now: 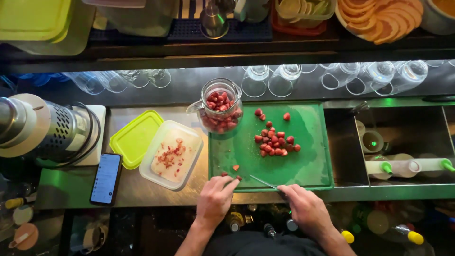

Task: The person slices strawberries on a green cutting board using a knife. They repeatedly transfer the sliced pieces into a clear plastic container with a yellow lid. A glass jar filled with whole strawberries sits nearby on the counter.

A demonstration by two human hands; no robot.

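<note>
Cutting strawberries on the green board (308,168) at the bench's near edge.

Your left hand (214,199) pinches a small strawberry piece (238,178) between fingertips at the board's front left corner, grip pressed together on it. Your right hand (305,205) is wrapped tight round a knife (263,182), its blade lying low over the board and pointing left toward that piece. Another bit (235,167) sits just beyond. A heap of halved strawberries (275,141) lies mid-board, well apart from both hands. A glass jar (221,106) full of berries stands at the board's far left corner. Left of the board rests a clear tub (171,155) with trimmings, beside it a yellow-green lid (134,138), then a phone (105,178).
</note>
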